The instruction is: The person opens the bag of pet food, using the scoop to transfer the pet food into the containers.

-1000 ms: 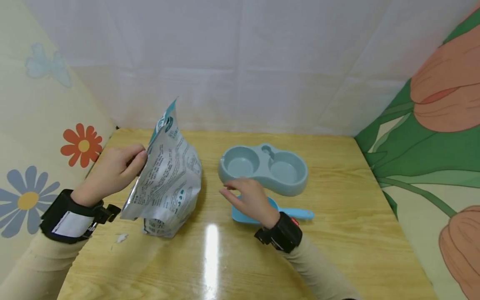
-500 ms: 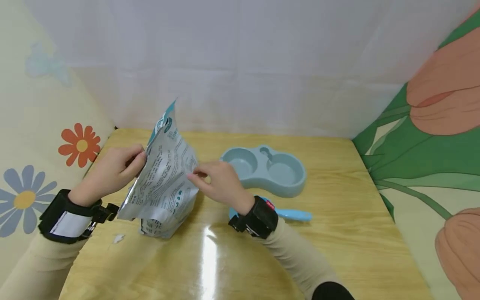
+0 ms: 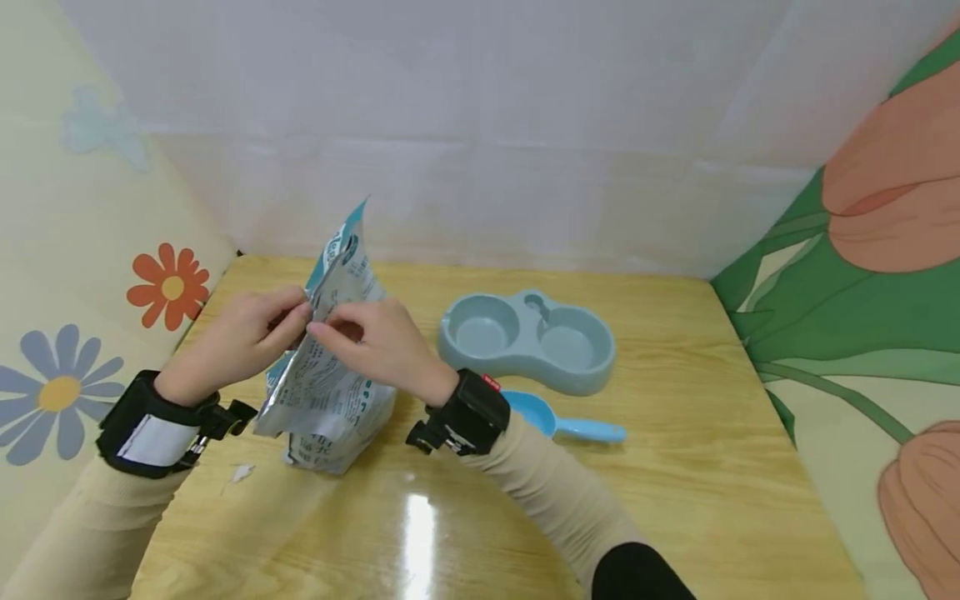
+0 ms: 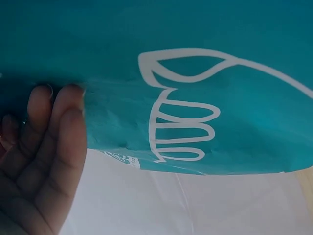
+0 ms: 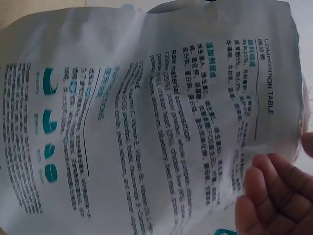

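1. Both hands meet at the upper edge of the pouch (image 3: 330,367): the left hand (image 3: 240,337) pinches it from the left, and the right hand (image 3: 375,346) pinches the same edge just beside it.
2. Silver with printed text and a teal front, the pouch stands upright on the desk (image 3: 675,467), left of centre.
3. Risk, as I judge it: a sharp pull could split the top unevenly or tip the pouch, spilling whatever is inside; its contents are hidden.
4. Nearby, the double feeding bowl (image 3: 528,337) shows two empty wells.
5. A blue scoop (image 3: 558,421) lies just in front of the bowl, also empty.
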`<state>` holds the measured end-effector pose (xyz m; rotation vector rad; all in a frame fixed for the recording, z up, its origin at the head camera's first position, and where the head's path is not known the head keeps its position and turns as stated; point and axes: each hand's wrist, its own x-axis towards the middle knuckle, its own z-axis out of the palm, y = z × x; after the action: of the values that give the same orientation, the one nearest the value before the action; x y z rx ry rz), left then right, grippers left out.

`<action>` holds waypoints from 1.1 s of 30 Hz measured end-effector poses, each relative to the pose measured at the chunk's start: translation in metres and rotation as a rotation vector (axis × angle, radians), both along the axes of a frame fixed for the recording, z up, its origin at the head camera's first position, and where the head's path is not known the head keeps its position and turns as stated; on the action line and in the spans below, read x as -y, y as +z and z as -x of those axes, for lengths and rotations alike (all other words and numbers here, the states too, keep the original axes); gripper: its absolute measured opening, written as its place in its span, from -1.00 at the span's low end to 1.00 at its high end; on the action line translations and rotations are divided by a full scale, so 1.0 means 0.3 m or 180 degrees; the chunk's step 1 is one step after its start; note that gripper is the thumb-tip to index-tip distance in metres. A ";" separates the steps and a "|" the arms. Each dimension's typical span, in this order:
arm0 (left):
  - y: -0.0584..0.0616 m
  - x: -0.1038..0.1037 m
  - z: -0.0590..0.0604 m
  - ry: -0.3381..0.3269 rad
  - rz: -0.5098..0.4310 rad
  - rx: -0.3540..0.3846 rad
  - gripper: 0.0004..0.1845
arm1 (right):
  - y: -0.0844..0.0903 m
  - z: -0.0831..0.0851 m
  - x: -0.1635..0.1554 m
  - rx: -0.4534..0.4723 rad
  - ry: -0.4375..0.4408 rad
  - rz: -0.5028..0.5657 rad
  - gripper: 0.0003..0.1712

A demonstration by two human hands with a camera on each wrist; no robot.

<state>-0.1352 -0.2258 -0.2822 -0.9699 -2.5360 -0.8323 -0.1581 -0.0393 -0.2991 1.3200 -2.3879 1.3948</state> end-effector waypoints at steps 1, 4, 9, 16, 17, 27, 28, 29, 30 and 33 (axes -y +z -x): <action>0.000 -0.004 0.003 -0.0019 -0.0002 -0.0015 -0.76 | -0.001 0.000 0.002 0.0044 -0.0016 0.0034 -0.78; -0.002 -0.012 0.005 -0.0038 -0.0013 -0.0050 -0.78 | -0.006 -0.002 0.007 0.0191 -0.0071 0.0122 -0.79; -0.004 -0.017 0.003 -0.0040 -0.0034 -0.0040 -0.80 | -0.014 -0.005 0.018 0.0381 -0.0164 0.0179 -0.79; -0.006 -0.016 -0.003 -0.0018 0.0027 0.0004 -0.82 | -0.013 -0.007 0.035 0.0416 -0.0270 0.0192 -0.73; -0.006 -0.016 -0.003 -0.0015 0.0037 -0.0008 -0.82 | -0.011 -0.007 0.036 0.0401 -0.0277 0.0203 -0.72; 0.008 -0.017 -0.006 0.0192 0.0199 -0.0140 -0.77 | -0.017 -0.007 0.029 0.0214 -0.0350 0.0165 -0.74; 0.012 -0.016 -0.007 0.0235 0.0214 -0.0163 -0.76 | -0.018 -0.007 0.028 0.0200 -0.0362 0.0155 -0.75; 0.017 -0.015 -0.008 0.0279 0.0227 -0.0183 -0.76 | -0.019 -0.006 0.028 0.0195 -0.0373 0.0147 -0.75; 0.022 -0.014 -0.010 0.0319 0.0237 -0.0195 -0.76 | -0.021 -0.006 0.028 0.0189 -0.0380 0.0141 -0.76; 0.026 -0.011 -0.014 0.0381 0.0258 -0.0169 -0.74 | -0.025 -0.006 0.029 0.0207 -0.0371 0.0154 -0.77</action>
<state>-0.1310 -0.2226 -0.2743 -0.8424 -2.5707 -0.6657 -0.1564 -0.0479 -0.3067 1.1217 -2.4120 1.4746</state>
